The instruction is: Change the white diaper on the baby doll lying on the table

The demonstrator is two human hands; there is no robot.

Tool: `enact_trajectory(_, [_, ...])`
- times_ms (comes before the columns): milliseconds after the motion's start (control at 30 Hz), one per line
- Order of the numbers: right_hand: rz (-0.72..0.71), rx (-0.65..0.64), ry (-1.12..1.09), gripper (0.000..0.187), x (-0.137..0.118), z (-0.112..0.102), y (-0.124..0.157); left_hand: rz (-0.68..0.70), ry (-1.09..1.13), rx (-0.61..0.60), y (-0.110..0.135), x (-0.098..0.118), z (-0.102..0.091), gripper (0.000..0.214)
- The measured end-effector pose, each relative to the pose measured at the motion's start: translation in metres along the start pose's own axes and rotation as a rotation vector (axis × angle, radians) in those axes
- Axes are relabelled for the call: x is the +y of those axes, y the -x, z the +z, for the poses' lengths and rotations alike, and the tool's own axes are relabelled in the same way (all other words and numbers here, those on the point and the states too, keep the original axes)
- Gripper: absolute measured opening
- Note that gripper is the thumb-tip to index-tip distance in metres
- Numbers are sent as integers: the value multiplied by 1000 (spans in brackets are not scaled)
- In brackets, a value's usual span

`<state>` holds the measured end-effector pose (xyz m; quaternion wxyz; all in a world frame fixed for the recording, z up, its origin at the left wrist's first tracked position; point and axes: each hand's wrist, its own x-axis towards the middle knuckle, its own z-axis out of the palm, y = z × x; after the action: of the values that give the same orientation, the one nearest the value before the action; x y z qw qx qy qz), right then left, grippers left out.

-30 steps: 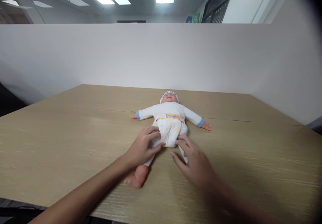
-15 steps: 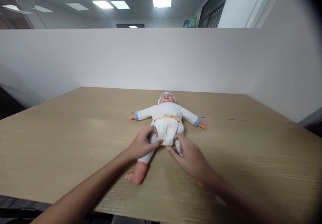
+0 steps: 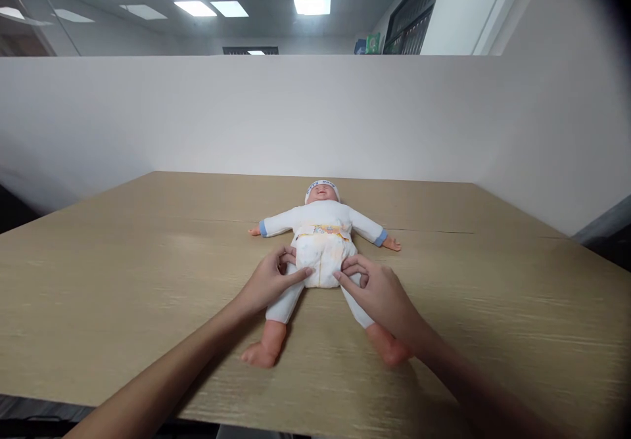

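Observation:
A baby doll (image 3: pixel 323 219) lies on its back in the middle of the wooden table (image 3: pixel 123 261), head away from me, arms spread. It wears a white suit with blue cuffs, a cap and a white diaper (image 3: pixel 323 258) with a yellow waistband. My left hand (image 3: pixel 269 281) pinches the diaper's lower left edge at the doll's thigh. My right hand (image 3: pixel 377 291) pinches the diaper's lower right edge, fingers curled. Both bare feet of the doll point toward me.
A white partition wall (image 3: pixel 197 117) stands behind and to the right of the table. The near table edge runs just under my forearms. Ceiling lights show above the partition.
Both hands have shifted up and closer onto the diaper's leg edges. My right hand moved off the doll's right leg, which now shows with its foot.

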<state>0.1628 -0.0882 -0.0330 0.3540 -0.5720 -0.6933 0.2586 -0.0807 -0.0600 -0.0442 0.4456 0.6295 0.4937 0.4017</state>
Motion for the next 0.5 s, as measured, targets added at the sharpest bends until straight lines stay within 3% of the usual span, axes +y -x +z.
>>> enact_trajectory(133, [-44,-24,-18,21,-2,6,1,13,-22,-67,0,5,-2,43])
enact_trajectory(267, [10,-24,-155,27,7,12,-5,-52,165,-110,-2,5,-1,50])
enact_trajectory(400, [29,-64,-361,32,18,16,-12,-86,285,-107,-3,3,0,53])
enact_trajectory(500, [40,-49,-366,33,17,16,-11,-97,298,-101,-3,3,1,53])
